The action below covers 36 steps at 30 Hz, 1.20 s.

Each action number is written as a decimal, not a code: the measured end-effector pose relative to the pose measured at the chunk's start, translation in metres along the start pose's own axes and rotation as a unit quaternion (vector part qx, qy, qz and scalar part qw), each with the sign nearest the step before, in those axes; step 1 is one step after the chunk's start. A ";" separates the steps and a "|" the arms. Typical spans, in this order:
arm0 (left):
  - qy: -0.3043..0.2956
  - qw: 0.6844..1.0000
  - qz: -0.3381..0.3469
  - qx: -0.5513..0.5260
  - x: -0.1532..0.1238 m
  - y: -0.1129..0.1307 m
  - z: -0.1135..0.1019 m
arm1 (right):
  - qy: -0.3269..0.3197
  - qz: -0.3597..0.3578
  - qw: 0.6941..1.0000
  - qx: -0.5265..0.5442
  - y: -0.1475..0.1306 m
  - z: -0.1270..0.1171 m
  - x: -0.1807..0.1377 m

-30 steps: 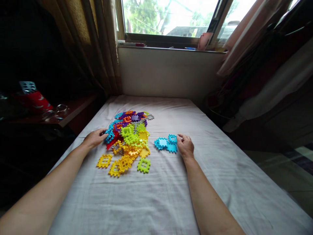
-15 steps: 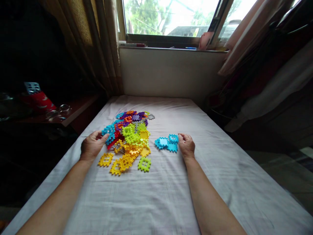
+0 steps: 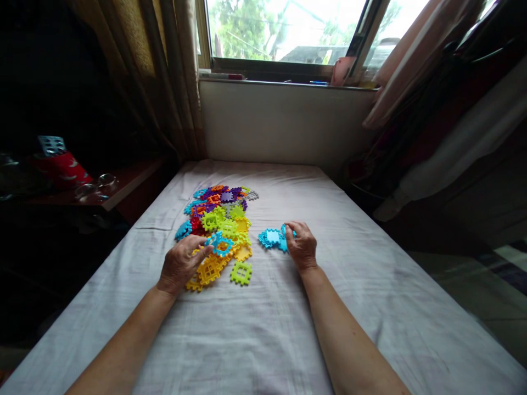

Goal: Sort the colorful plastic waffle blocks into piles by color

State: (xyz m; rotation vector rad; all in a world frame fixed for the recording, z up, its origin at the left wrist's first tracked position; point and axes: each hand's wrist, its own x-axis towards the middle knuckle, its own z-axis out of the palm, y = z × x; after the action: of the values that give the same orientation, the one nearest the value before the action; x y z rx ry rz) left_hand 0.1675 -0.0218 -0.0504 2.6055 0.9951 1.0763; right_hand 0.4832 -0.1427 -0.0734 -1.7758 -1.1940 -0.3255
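Pinches a blue frame piece (image 3: 218,240) between thumb and fingers of the left hand (image 3: 181,264), over the yellow pieces (image 3: 209,269) at the near end of the mixed-colour pile (image 3: 227,225). Rests the right hand (image 3: 302,244) at the right edge of a small blue cluster (image 3: 272,237), with fingers curled over it, too hidden to tell whether gripping or merely touching. Just beside the yellow pieces, flat on the pale sheet (image 3: 263,334), a lone lime piece (image 3: 241,272).
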 end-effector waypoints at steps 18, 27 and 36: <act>-0.029 0.996 0.086 0.000 -0.011 0.025 0.025 | -0.138 0.005 0.978 0.157 -0.065 0.010 -0.012; -0.039 0.996 0.076 0.031 -0.014 0.019 0.026 | -0.116 0.210 0.971 -0.005 0.023 -0.024 0.012; 0.006 0.999 0.038 -0.024 -0.015 0.011 0.018 | -0.083 0.148 0.979 -0.112 0.003 -0.020 0.007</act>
State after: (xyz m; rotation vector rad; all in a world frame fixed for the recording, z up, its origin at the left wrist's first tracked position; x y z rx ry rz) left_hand 0.1774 -0.0384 -0.0680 2.6210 0.8671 1.1202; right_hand 0.4945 -0.1553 -0.0598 -2.1803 -1.0164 -0.1427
